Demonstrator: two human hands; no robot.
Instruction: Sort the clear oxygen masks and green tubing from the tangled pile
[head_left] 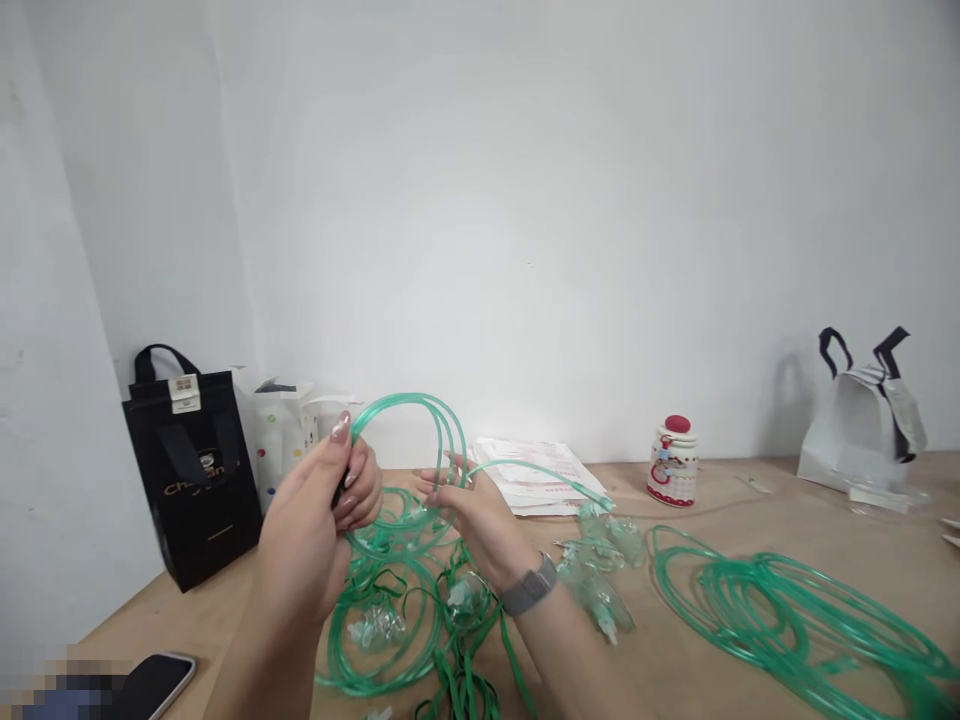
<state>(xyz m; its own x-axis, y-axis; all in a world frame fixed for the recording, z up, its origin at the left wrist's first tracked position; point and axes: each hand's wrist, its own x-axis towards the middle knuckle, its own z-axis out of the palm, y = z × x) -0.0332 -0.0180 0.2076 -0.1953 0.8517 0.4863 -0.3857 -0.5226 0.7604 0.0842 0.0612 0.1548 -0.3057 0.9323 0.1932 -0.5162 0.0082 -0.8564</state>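
A coil of thin green clear tubing (409,400) is held up over the table between my two hands. My left hand (330,490) is closed around the coil's left side, thumb on top. On the right side of the loops, my right hand (469,505) has its thumb and fingers curled on the tubing; a free length ending in a connector (602,502) runs out past it to the right. Below lie more green tubing loops (375,685), dark green straps (465,690) and clear green plastic pieces with white tips (469,600), partly hidden by my hands.
Right of my forearm rest more clear plastic pieces (600,590) and a big pile of green tubing (780,610). Printed white packets (532,475) and a red-topped jar (673,462) stand behind. A black bag (199,480), phone (154,688) and white bag (855,430) flank the table.
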